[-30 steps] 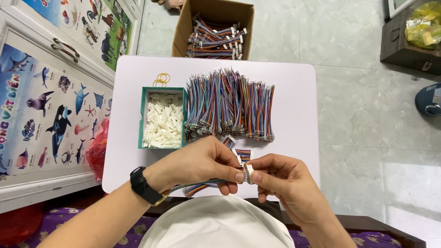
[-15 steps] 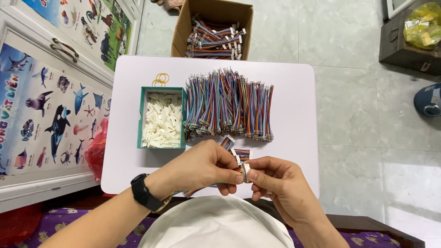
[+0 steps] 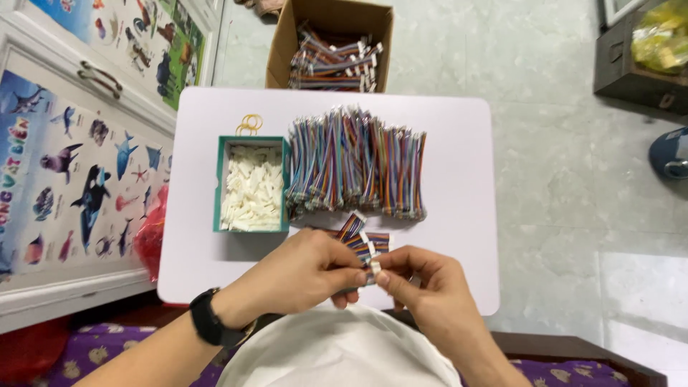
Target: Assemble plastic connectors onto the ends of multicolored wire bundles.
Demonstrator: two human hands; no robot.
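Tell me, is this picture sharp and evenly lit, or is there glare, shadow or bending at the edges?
Head view: soft, even light; the green tray casts a faint shadow on the white table; mild sheen on the floor tiles at lower right; the wire bundles look sharp, the hands slightly soft; the wide lens bows the cabinet edge at left.

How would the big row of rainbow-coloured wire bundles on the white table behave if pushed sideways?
The rainbow-coloured wire bundles look thin and floppy, so they would probably bend and splay. They lie loose side by side, likely scattering rather than sliding together. They seem light.
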